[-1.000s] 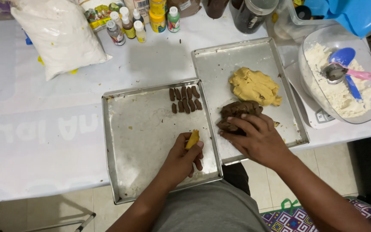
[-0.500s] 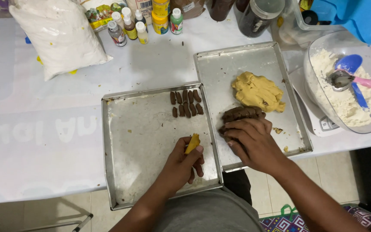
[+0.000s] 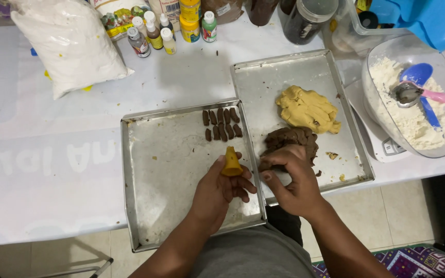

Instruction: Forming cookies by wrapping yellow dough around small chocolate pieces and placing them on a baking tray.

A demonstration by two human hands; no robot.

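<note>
Two hands over metal trays on white bench. Left hand point(image 3: 221, 189) closed around small yellow cone-shaped cutter point(image 3: 231, 163), above left tray point(image 3: 176, 170). Right hand point(image 3: 289, 177) pinching edge of brown dough lump point(image 3: 290, 140) in right tray point(image 3: 289, 72). Beyond left grip: rows of small brown dough pieces point(image 3: 221, 124). Beyond right grip: yellow dough point(image 3: 308, 109).

A white flour bag point(image 3: 70, 44), small colouring bottles point(image 3: 153, 33) and a flour bowl point(image 3: 413, 103) line the table's far edge.

Brown dough lump point(image 3: 290, 140), pale yellow dough point(image 3: 307, 109), orange-yellow cone point(image 3: 231, 163), silver-grey trays point(image 3: 181, 154), blue scoop point(image 3: 422, 87).
</note>
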